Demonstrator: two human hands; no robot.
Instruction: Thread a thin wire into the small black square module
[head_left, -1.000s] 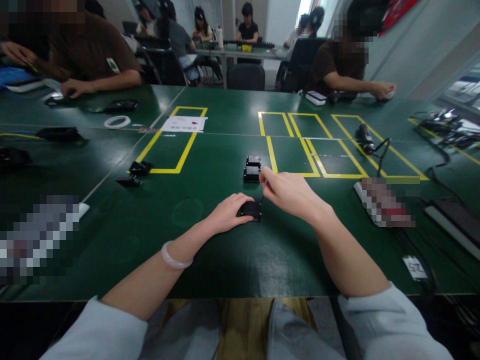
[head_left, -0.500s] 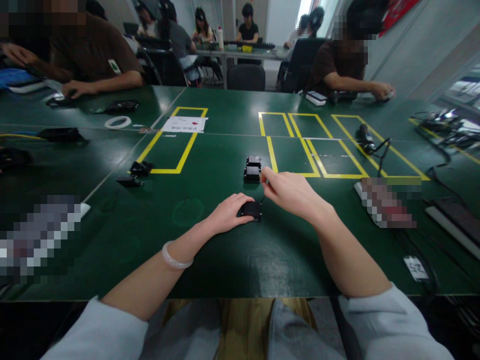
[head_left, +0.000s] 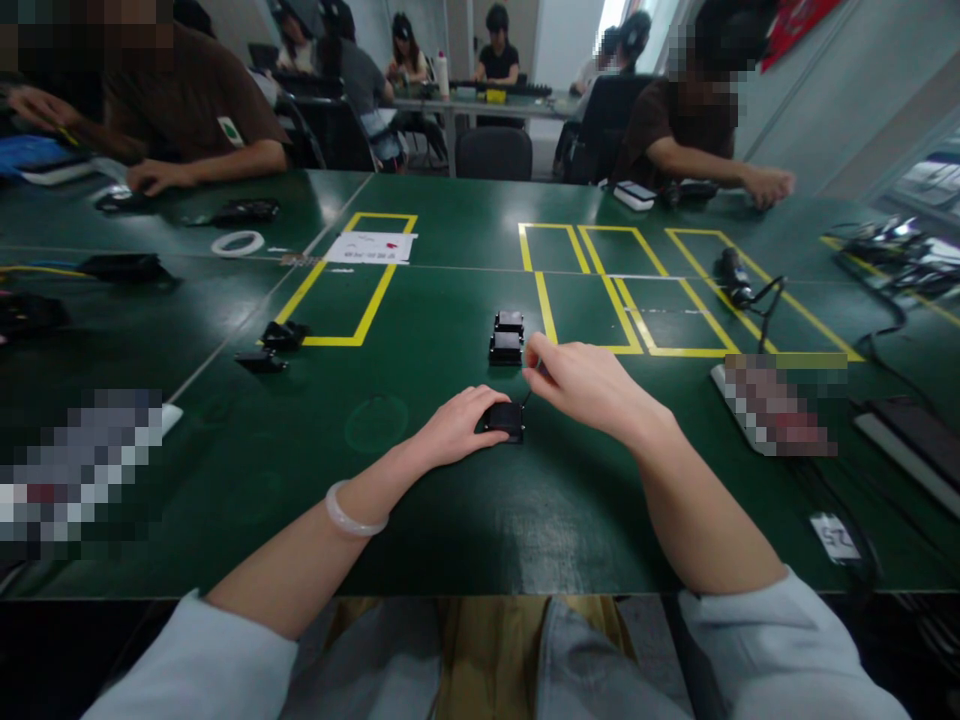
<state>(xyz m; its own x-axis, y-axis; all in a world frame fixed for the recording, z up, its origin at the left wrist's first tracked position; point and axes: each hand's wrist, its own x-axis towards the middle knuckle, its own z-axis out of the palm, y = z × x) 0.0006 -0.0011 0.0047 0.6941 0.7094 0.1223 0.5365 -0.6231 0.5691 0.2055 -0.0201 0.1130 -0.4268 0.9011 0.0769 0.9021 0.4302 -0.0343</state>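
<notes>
On the green table lies a small black box (head_left: 505,421) with little knobs at its corners. My left hand (head_left: 461,425) grips it from the left, thumb on the near side and fingers on the far side. My right hand (head_left: 577,380) is closed in a pinch just beyond and right of the box. From its fingertips a thin dark rod (head_left: 527,398) slants down to the box's far right corner. The rod's upper part is hidden in the fingers, so its kind cannot be made out. Two similar black boxes (head_left: 507,347) stand just past my hands.
Small black parts (head_left: 281,338) lie to the left beside yellow tape outlines (head_left: 360,335). A pale-edged blurred device (head_left: 776,405) and cables are on the right, a similar blurred device (head_left: 82,460) on the left. Co-workers sit across the green table (head_left: 450,540).
Both hands stay almost in place, the left still on the black box and the right still pinching the rod. The view has shifted very slightly.
</notes>
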